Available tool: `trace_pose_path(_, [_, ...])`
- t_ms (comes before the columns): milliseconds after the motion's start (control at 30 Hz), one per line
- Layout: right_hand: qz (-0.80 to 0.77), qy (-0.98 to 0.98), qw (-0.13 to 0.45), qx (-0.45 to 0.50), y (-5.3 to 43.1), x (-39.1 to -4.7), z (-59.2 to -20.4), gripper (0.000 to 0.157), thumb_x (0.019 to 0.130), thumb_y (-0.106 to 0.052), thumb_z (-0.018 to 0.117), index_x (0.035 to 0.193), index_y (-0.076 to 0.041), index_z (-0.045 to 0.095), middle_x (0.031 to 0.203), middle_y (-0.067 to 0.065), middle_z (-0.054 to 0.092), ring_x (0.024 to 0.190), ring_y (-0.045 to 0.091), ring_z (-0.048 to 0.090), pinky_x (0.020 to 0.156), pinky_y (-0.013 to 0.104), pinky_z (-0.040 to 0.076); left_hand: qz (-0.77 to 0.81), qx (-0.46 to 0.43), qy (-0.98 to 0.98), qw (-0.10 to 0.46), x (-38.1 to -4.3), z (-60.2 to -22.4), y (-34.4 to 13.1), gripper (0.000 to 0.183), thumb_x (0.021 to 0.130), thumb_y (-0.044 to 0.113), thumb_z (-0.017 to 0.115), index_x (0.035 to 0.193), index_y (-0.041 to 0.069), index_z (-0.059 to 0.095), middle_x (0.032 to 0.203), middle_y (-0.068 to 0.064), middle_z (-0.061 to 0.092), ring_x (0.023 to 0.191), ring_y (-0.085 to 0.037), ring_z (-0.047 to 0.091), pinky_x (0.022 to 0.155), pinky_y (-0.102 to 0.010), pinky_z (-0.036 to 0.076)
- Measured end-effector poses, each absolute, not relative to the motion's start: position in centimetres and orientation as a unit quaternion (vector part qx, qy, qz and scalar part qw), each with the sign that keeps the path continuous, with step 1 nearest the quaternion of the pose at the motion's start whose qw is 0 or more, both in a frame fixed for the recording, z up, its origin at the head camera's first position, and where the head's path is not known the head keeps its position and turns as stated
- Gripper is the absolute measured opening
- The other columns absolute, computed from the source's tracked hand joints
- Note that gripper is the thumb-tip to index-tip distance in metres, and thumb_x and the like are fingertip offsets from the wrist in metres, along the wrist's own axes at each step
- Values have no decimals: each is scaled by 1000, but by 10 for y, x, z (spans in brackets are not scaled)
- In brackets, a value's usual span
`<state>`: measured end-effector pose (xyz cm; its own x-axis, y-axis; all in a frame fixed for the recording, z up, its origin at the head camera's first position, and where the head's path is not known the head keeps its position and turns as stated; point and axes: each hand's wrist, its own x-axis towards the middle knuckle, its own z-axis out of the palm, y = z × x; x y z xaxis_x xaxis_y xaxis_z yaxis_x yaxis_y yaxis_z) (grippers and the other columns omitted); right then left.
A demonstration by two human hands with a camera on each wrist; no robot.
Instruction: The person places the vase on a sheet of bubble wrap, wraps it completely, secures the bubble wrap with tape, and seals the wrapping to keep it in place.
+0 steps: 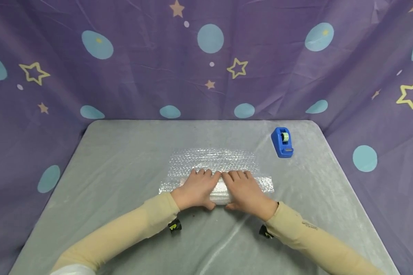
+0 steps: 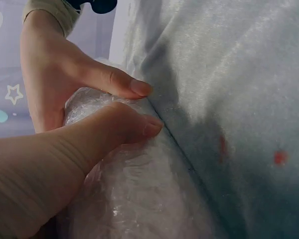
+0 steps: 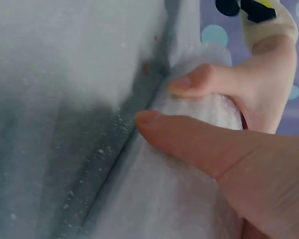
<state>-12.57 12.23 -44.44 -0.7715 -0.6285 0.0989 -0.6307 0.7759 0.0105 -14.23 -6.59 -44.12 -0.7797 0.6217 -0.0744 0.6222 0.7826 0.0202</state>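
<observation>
A bundle rolled in clear bubble wrap (image 1: 220,196) lies crosswise on the grey-covered table, with a flat stretch of the wrap (image 1: 213,158) spread out behind it. My left hand (image 1: 197,189) grips the left part of the roll, fingers over the top and thumb along the near side. Close beside it, my right hand (image 1: 245,191) holds the right part the same way. Both thumbs press the near face of the roll (image 2: 144,194) low down, by the tablecloth, in the left wrist view. Whatever lies inside the layers is hidden.
A blue tape dispenser (image 1: 283,143) with a roll of tape stands at the back right of the table (image 1: 124,152). Purple curtains (image 1: 141,57) with stars and dots hang behind and at both sides. Small red marks (image 2: 280,158) show on the tablecloth.
</observation>
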Motion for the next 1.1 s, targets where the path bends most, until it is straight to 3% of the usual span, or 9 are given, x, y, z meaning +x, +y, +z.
trace_pose_path(200, [22, -935, 40, 352, 125, -140, -446, 95, 47, -59, 82, 121, -13, 45, 94, 10, 59, 87, 28, 57, 77, 45, 45, 8, 335, 941, 54, -146, -439, -68, 88, 54, 57, 76, 122, 10, 47, 96, -6, 59, 84, -24, 57, 72, -43, 48])
trace_pose_path(467, [25, -933, 0, 360, 122, -148, -440, 92, 50, -56, 81, 123, -12, 45, 94, 8, 58, 87, 27, 56, 77, 44, 44, 33, 346, 935, 69, -150, -433, -71, 93, 56, 60, 77, 126, 8, 45, 96, -5, 58, 79, -19, 57, 66, -36, 49])
trace_pose_path(633, [21, -934, -22, 356, 121, -151, -438, 90, 51, -55, 81, 121, -12, 45, 93, 8, 58, 85, 26, 56, 76, 45, 44, 26, 330, 943, 28, -143, -435, -71, 104, 55, 61, 78, 134, 7, 38, 110, -12, 56, 90, -27, 59, 77, -41, 49])
trace_pose_path(800, [7, -934, -54, 352, 119, -156, -437, 95, 51, -59, 80, 126, -12, 45, 99, 9, 61, 90, 28, 59, 78, 47, 45, -8, 319, 947, -34, -126, -442, -66, 109, 58, 59, 78, 139, 1, 35, 121, -17, 53, 108, -33, 52, 88, -52, 41])
trace_pose_path(967, [-7, -936, -96, 338, 117, -161, -435, 99, 54, -60, 78, 133, -14, 41, 109, 10, 60, 98, 28, 58, 85, 49, 44, -42, 309, 946, -88, -121, -449, -62, 114, 52, 65, 79, 137, 0, 38, 114, -15, 55, 101, -31, 52, 83, -50, 40])
trace_pose_path(1100, [0, -935, -107, 338, 116, -164, -433, 98, 55, -58, 78, 133, -12, 42, 111, 10, 60, 100, 28, 57, 86, 49, 43, -51, 302, 947, -97, -128, -454, -62, 109, 50, 61, 81, 133, 3, 41, 108, -13, 56, 93, -29, 53, 75, -46, 41])
